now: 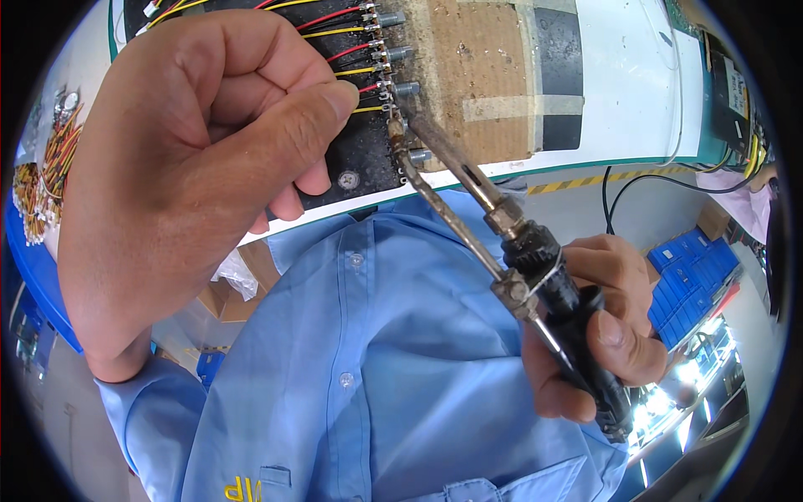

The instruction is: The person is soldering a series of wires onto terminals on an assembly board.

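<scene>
Holding the soldering tool [504, 219] by its black handle, the person's right hand [617, 339] wraps its fingers and thumb firmly round the grip. The left hand [213, 146] hangs over the black board [360, 163], thumb drawn narrow against the forefinger beside the wires; whether those tips pinch a wire cannot be told, since the thumb hides them. The board lies by the near edge of the white table [631, 88], and a row of metal terminals [381, 56] runs along its right edge. Red wires [347, 53] and yellow wires [353, 73] reach these terminals from the left. The tool's thin bent tube [456, 224] and thicker barrel end close together near the row's near end; actual contact is too small to confirm. Right of the row, cardboard [485, 71] is held down by tape [523, 106].

The left thumb sits just beside the metal ends, so a slip of the right wrist could burn it. A jolt to the left hand could drag a wire off its terminal or leave a crooked joint. With the terminals so tightly spaced, excess solder might bridge two neighbours, and lingering heat could scorch the insulation.
</scene>
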